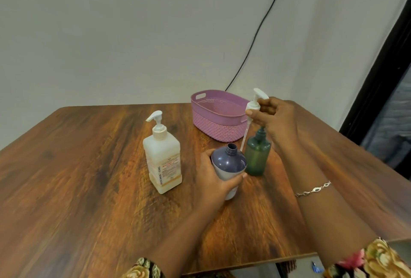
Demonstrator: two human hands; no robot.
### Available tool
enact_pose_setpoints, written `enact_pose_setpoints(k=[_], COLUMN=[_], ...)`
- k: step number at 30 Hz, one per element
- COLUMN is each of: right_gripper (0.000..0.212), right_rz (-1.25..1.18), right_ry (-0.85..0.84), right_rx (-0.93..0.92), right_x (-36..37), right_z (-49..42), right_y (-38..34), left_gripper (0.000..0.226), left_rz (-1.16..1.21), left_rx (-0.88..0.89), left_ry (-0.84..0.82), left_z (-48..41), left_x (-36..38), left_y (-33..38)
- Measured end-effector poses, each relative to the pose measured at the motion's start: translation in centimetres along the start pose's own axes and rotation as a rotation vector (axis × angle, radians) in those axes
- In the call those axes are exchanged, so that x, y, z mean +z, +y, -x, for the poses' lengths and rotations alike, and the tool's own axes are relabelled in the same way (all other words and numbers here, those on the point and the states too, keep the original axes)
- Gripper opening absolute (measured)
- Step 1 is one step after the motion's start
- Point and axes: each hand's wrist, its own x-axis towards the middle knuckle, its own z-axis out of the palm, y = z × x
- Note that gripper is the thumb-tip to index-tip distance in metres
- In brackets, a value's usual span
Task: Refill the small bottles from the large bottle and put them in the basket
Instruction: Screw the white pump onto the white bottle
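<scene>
large bottle (162, 162): label reads "biochek chg", printed vertically along its left edge. a red heading repeats the name; smaller print beneath is illegible.

The small print on the label of the large translucent square pump bottle (163, 160) is too blurred to read beyond the vertical brand word. The left hand (216, 181) covers the lower body of the small purple-grey round bottle (229, 166). The right hand (274, 119) hides the cap of the small frosted green bottle (257, 157) and the near corner of the pink woven plastic basket (219, 117). The brown wood-grain bench (89, 188) runs off the left and bottom edges, as do both flowered sleeves (373, 260).
</scene>
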Motion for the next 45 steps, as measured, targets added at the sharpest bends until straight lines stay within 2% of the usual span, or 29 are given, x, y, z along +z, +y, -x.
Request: enact_pose_setpoints(k=[6,16,29,39,42,45], right_gripper=[0.027,0.026,0.028,0.035,0.033,0.032], right_rz=[-0.065,-0.223,-0.179,-0.076,-0.078,-0.101], right_ry=[-0.021,-0.163,-0.249,-0.297,-0.309,-0.309], right_rx=[-0.04,-0.061,0.074,0.103,0.094,0.093], right_x=[-0.9,-0.5,1.5,2.0,2.0,2.1], right_z=[-0.4,-0.1,1.0,2.7,3.0,2.9], right_y=[-2.8,-6.3,-1.7,2.7,3.3,3.7], left_gripper=[0.081,0.083,0.081,0.082,0.089,0.087], left_rz=[-0.005,0.009,0.017,0.024,0.015,-0.014], left_rx=[-0.004,-0.037,-0.04,-0.031,0.0,0.056], left_ry=[-0.003,-0.001,0.016,-0.024,0.002,0.025], left_z=[-0.2,-0.6,-0.7,-0.5,-0.7,-1.3], left_x=[0.5,0.7,0.7,0.4,0.3,0.0], left_y=[-0.4,-1.6,-2.6,-2.8,-2.4,-1.3])
